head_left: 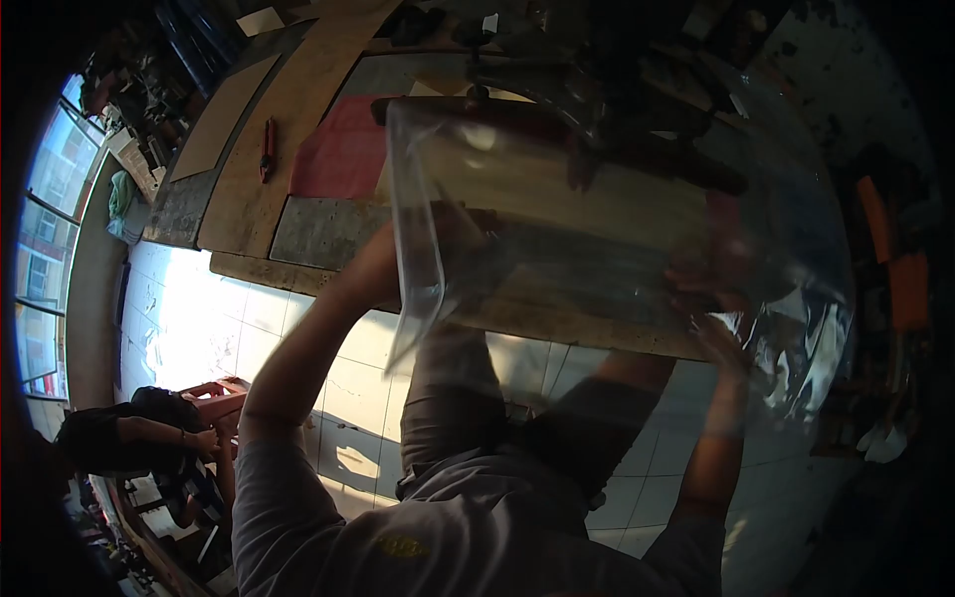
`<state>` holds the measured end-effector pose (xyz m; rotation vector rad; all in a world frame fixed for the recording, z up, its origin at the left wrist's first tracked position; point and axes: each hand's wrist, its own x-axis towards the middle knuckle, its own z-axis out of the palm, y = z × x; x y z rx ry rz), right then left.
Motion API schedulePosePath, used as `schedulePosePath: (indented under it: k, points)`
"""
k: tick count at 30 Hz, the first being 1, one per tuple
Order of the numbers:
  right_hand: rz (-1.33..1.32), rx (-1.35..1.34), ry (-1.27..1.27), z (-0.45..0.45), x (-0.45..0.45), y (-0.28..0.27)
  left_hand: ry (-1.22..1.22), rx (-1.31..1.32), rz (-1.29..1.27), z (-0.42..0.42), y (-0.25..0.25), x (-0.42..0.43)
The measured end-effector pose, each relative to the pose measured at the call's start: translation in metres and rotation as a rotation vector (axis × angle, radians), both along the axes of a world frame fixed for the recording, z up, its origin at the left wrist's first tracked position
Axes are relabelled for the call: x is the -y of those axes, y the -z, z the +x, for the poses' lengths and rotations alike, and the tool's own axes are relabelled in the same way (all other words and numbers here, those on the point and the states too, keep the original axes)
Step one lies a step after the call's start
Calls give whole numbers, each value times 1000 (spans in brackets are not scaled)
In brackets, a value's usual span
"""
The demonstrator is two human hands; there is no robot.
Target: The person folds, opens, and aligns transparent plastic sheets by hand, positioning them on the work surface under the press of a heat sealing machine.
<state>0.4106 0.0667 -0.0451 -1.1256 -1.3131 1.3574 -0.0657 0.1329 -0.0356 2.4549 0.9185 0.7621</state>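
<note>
A large clear plastic sheet (577, 219), folded along its left edge and crumpled on the right, spreads in front of me over the front of the workbench. My left hand (460, 231) shows only dimly through the film near its left edge. Blur and reflections hide how those fingers lie. On the right, my right hand (704, 298) is at the sheet with its fingers bent and seems to grip it, though glare covers part of it. Beneath the film, a pale board or sheet on the bench shows through.
Dark metal machinery (597, 109) stands at the back of the bench. Red-handled pliers (267, 149) lie on a brown board (239, 189), beside a red sheet (340, 149). Another person (149, 438) is at lower left near a red stool (214, 398). Orange items (907, 289) hang far right.
</note>
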Motion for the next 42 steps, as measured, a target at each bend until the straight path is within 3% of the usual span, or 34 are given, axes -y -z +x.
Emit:
schedulePosePath:
  k: [2, 3, 4, 7, 19, 23, 28, 34, 39, 42]
  points:
    - [0, -56, 12, 6, 0, 13, 100, -35, 187, 3, -15, 0]
    - [205, 156, -5, -10, 0, 2, 158, -34, 282, 5, -21, 0]
    - [410, 369, -25, -20, -1, -6, 65, 102, -51, 7, -20, 4]
    - [397, 524, 44, -29, 2, -17, 70, 6, 189, 14, -23, 8]
    - [696, 747, 27, -32, 6, -16, 64, -128, 205, 21, -35, 13]
    - [880, 846, 15, -31, 8, -24, 73, -208, 341, 17, -35, 16]
    - [846, 797, 12, -26, -14, -31, 44, -171, 430, 21, -41, 5]
    - [720, 766, -23, -37, -67, -30, 2, -189, 207, 11, -45, -42]
    - [784, 904, -37, -47, -90, -37, -15, -208, 214, 8, -48, -65]
    - [717, 811, -4, -49, -99, -29, -29, -212, 179, 7, -46, -70]
